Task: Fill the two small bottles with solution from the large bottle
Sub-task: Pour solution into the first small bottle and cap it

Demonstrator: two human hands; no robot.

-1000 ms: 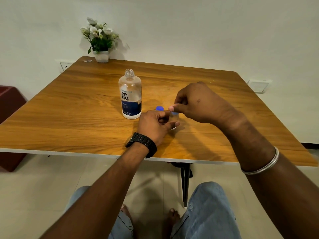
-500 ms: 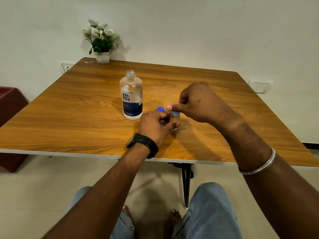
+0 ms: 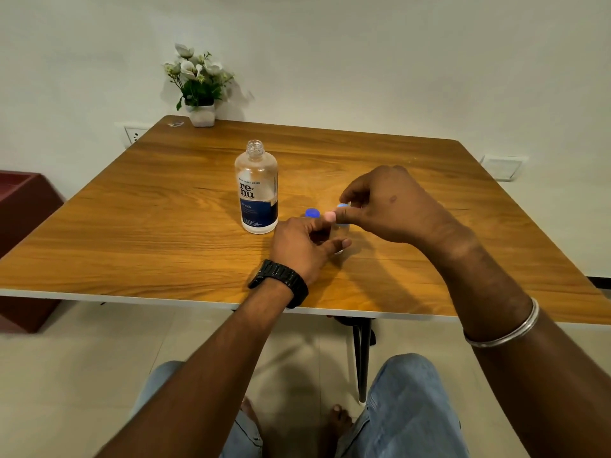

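The large bottle (image 3: pixel 256 188) is my landmark: it stands upright on the table (image 3: pixel 132 233) with its cap off and neck open, set back from me so it is ready to pour but out of the way of my hands. Far behind it, at the table's back edge, sits a small pot of flowers (image 3: pixel 198 84), well clear of the work.

Just right of the large bottle and nearer to me, my left hand (image 3: pixel 302 247) curls around the body of a small bottle (image 3: pixel 342 233), my fingers wrapped low on it and pressing it down to the table so it cannot turn or tip. Between the large bottle and my knuckles a second blue cap (image 3: pixel 311 213) shows; I take it to belong to the other small bottle, though my hand hides its body, so I cannot tell how it stands.

Further right again, my right hand (image 3: pixel 390 206) comes in from above, thumb and fingers pinching the blue cap (image 3: pixel 343 208) on top of the bottle I am steadying. One hand anchors and the other twists, which is why they meet so closely. I cannot tell whether the cap is coming off or going on, nor whether any solution is inside.
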